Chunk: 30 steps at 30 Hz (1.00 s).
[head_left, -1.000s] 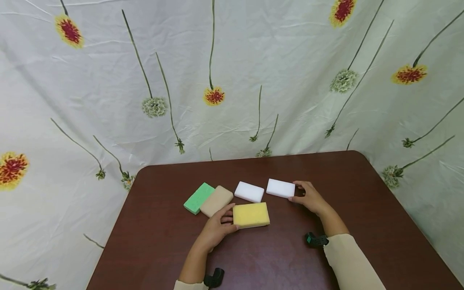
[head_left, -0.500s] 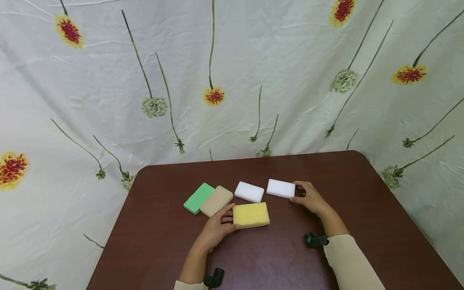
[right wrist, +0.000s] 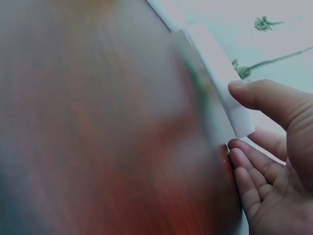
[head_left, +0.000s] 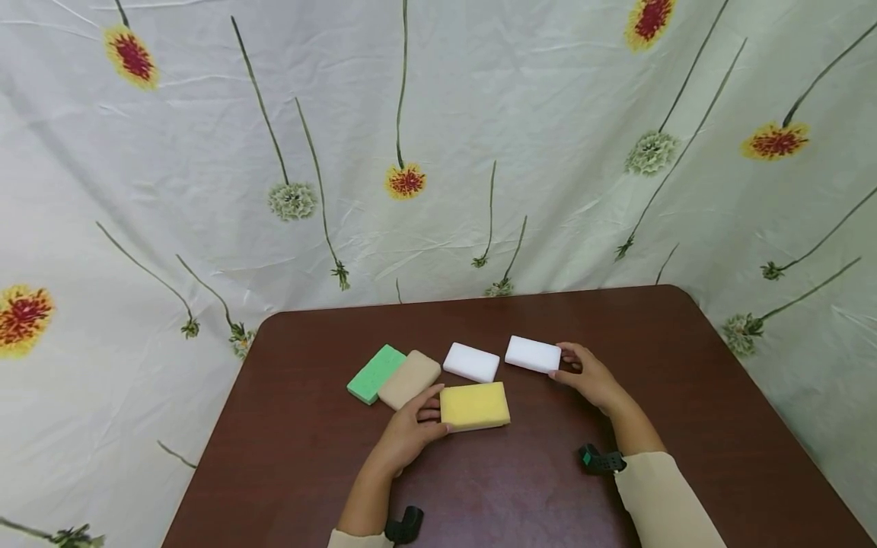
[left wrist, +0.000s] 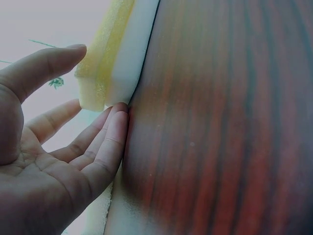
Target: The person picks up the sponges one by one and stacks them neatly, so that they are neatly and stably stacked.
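My left hand [head_left: 407, 431] is at the left end of a yellow sponge [head_left: 474, 406], pinching it between thumb and fingers across its short side. The left wrist view shows a white layer [left wrist: 128, 54] under the yellow; whether it is a separate piece I cannot tell. My right hand [head_left: 594, 378] pinches the right end of a white sponge [head_left: 532, 354], thumb along the near edge and index finger at the far one. Its other fingers [right wrist: 249, 188] are bent low beside the tabletop. Another white sponge [head_left: 471, 362] lies between the two held ones, behind the yellow.
A beige sponge [head_left: 409, 379] partly overlaps a green sponge [head_left: 376, 374] just left of my left hand. Everything lies on a glossy dark brown table [head_left: 288, 441]. Behind the table's far edge hangs a white flowered cloth [head_left: 438, 114].
The white sponge at my right hand has shifted slightly away and to the right, together with the hand. My left hand and the yellow sponge look unmoved.
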{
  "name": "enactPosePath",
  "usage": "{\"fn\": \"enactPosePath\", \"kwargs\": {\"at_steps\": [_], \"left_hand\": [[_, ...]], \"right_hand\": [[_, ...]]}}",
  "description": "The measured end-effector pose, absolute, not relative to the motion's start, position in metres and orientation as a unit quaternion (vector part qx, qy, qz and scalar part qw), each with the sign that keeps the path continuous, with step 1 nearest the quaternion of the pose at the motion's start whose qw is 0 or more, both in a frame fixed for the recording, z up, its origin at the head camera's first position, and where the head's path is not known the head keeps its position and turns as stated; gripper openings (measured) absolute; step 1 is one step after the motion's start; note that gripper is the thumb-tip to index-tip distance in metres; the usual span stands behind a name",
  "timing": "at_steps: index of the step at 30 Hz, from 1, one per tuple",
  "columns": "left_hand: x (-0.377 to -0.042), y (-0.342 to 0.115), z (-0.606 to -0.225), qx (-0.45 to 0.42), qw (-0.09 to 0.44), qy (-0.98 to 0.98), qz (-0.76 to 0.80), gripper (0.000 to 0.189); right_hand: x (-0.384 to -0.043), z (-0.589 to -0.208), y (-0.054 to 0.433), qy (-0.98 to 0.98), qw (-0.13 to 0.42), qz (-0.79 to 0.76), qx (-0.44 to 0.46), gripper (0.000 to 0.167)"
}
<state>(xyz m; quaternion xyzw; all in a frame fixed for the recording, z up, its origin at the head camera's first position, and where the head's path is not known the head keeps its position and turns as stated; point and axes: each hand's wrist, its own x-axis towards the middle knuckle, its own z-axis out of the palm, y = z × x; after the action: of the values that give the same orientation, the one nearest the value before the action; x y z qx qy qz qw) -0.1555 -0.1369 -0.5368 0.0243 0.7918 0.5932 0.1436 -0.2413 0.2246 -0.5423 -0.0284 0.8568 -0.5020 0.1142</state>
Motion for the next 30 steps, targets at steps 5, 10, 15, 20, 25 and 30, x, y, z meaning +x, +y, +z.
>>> {"fn": "enactPosePath", "kwargs": {"at_steps": [5,10,15,20,25,30], "left_hand": [[-0.156,-0.137,-0.537,0.022,0.143,0.792,0.594,0.074],[-0.156,-0.137,-0.537,0.024,0.142,0.791,0.594,0.074],[-0.156,-0.137,-0.537,0.024,0.144,0.792,0.593,0.074],[-0.156,-0.136,-0.537,0.022,0.146,0.793,0.591,0.075],[-0.155,-0.136,-0.537,0.019,0.145,0.792,0.592,0.075],[-0.155,-0.136,-0.537,0.019,0.145,0.789,0.596,0.074]], "right_hand": [[-0.237,-0.541,0.221,0.859,0.108,-0.499,-0.033,0.068],[-0.234,-0.537,0.22,0.852,0.098,-0.512,-0.043,0.068],[-0.232,-0.534,0.221,0.843,0.108,-0.526,-0.043,0.068],[-0.229,-0.535,0.222,0.839,0.104,-0.532,-0.046,0.066],[-0.224,-0.534,0.219,0.832,0.101,-0.542,-0.066,0.066],[-0.217,-0.53,0.214,0.828,0.103,-0.546,-0.075,0.065]]}}
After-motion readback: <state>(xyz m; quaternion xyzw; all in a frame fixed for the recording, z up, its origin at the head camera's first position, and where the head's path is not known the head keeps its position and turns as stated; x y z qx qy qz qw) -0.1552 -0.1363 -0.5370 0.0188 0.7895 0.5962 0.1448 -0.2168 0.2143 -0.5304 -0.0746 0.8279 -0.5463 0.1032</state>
